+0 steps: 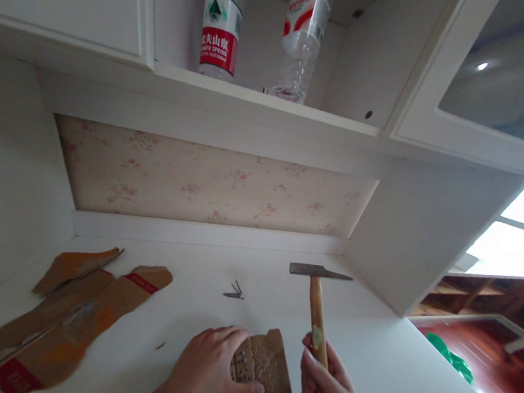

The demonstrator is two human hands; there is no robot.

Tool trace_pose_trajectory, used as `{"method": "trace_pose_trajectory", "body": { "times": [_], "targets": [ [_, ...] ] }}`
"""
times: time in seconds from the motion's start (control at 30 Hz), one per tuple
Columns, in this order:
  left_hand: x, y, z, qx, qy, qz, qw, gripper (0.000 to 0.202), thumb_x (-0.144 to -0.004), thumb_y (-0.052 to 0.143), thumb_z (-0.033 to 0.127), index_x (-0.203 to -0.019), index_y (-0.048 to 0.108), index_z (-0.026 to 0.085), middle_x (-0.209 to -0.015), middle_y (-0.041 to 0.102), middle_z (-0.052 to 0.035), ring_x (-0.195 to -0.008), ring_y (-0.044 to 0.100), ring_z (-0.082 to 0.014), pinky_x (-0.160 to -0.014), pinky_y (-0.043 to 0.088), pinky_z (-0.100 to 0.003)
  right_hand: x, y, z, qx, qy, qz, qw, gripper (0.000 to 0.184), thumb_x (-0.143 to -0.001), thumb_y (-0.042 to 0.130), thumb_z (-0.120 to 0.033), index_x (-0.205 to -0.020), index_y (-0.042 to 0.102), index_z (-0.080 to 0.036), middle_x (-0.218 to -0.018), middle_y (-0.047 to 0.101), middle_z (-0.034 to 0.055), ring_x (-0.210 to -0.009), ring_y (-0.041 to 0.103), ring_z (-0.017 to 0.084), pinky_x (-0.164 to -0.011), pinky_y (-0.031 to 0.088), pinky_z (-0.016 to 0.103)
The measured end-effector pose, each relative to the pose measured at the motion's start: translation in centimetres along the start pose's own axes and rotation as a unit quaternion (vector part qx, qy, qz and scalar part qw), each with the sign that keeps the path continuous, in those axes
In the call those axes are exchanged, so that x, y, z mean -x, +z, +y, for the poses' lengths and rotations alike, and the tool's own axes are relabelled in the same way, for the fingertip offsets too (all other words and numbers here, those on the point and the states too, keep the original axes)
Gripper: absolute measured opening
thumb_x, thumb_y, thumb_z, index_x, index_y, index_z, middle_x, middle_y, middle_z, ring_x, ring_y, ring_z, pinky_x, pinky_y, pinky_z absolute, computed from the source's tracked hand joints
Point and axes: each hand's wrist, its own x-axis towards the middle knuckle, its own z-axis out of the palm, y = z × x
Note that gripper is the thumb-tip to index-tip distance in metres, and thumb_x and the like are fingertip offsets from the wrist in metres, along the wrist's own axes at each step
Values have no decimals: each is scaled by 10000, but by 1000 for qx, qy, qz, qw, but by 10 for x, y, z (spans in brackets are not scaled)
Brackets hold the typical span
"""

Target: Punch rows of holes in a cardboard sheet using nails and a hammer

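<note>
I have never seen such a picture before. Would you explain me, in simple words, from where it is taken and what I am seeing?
There is no machine here: these are a person's two bare hands, seen by one camera worn on the head, looking forward and down.

The left hand grips a brown cardboard piece marked with many small holes. The right hand holds a hammer by its wooden handle, with the metal head up.

On the white surface, beyond the hands, lie a few thin metal pieces, which look like nails. To the left are torn cardboard strips. Above, two plastic bottles stand on a shelf.
</note>
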Motion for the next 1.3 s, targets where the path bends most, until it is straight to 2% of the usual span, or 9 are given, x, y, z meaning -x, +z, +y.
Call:
{"method": "trace_pose_trajectory", "body": {
  "times": [0.07,0.27,0.4,0.5,0.63,0.77,0.97,1.13,1.3],
  "targets": [
    [-1,-2,3,-7,1,-8,1000,517,-638,791,514,-1104,681,318,-1152,715,4,-1051,649,-273,-927,469,-341,-35,2,-1,-75,11,-23,997,362,-743,767,-475,-950,568,-255,-489,389,-147,-281,177,-7,-224,211,119],
    [-3,-9,6,0,6,-46,999,637,-723,738,550,-1286,604,286,-1338,627,-47,-1198,582,-291,-1030,430,-355,-96,-11,30,-45,21,-2,999,453,-665,806,-515,-759,461,-237,-499,426,-151,-288,250,2,-196,254,105],
    [-14,-24,2,5,34,3,999,487,-895,550,584,-1245,627,254,-1337,614,-56,-1240,542,-240,-1078,380,-327,-102,-18,38,-43,54,-35,997,457,-656,809,-518,-724,459,-232,-497,458,-140,-269,249,4,-176,270,128],
    [-43,-39,-10,-41,57,50,996,360,-980,441,499,-1052,682,242,-1129,697,-40,-1093,611,-210,-995,420,-319,-103,-17,36,-44,68,-38,996,455,-643,814,-510,-711,461,-231,-495,454,-137,-274,261,5,-176,268,125],
    [-97,-41,-47,-107,68,12,992,301,-976,432,335,-957,709,219,-1005,715,-46,-986,635,-209,-908,435,-314,-107,-15,33,-47,78,-32,995,455,-628,815,-505,-705,462,-227,-494,446,-138,-284,264,1,-183,264,117],
    [-130,-19,-82,-134,69,-36,988,227,-896,522,308,-916,731,222,-993,718,-55,-981,637,-234,-879,444,-318,-109,-15,32,-52,78,-28,995,445,-626,810,-496,-715,468,-225,-508,460,-134,-291,277,-2,-195,260,112],
    [-136,5,-101,-163,66,-43,984,162,-868,534,254,-902,686,210,-976,690,-64,-975,607,-236,-845,437,-320,-108,-15,30,-56,82,-19,995,456,-601,823,-500,-719,480,-223,-504,471,-135,-286,281,-2,-194,256,117],
    [-135,8,-108,-157,52,-45,985,238,-830,541,166,-1050,626,200,-970,687,-59,-899,621,-220,-777,450,-310,-109,-14,31,-58,77,-6,995,469,-577,832,-508,-733,492,-225,-497,465,-140,-285,291,2,-196,257,117],
    [-132,9,-111,-144,60,-53,986,151,-882,534,171,-962,661,195,-1009,686,-67,-996,607,-218,-872,447,-336,-109,-14,31,-58,77,-9,995,452,-580,835,-481,-727,497,-220,-502,472,-135,-289,300,0,-202,251,115]
  ]
}}
